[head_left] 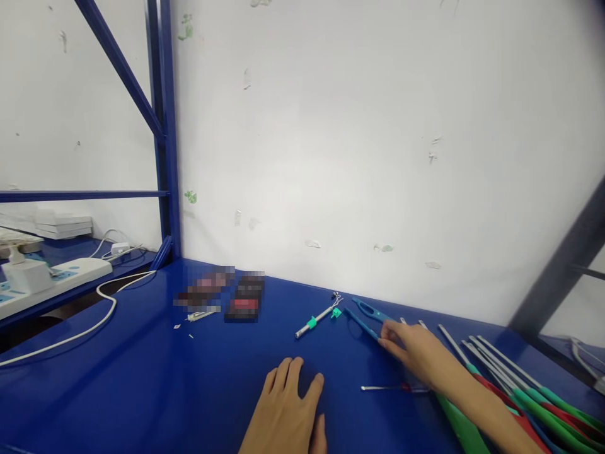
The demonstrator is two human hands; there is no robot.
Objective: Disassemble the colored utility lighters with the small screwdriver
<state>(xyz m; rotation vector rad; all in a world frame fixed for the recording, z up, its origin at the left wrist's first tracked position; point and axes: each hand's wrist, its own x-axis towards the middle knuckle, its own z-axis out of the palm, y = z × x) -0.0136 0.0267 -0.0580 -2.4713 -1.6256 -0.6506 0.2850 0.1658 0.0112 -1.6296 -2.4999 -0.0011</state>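
My left hand (286, 410) lies palm down on the blue table (155, 384), fingers stretched out and slightly apart, holding nothing. My right hand (411, 350) reaches in from the right, thumb and fingers closed on a long blue plastic piece (363, 324). Beside that piece, touching or close to the same fingers, is another blue plastic piece with an oval opening (373, 311). Left of them lie a thin white tube with a green band and wires at one end (314, 322) and a small green part (336, 313). Below the right hand is a thin screwdriver (392, 388), its handle partly hidden.
Several long tools with metal shafts and green or red handles (543, 403) lie at the right. Two blurred dark items, one a black box (244, 299), sit at the back left. A white power strip (80, 274) and cable (111, 309) are farther left. A white wall (331, 157) stands behind.
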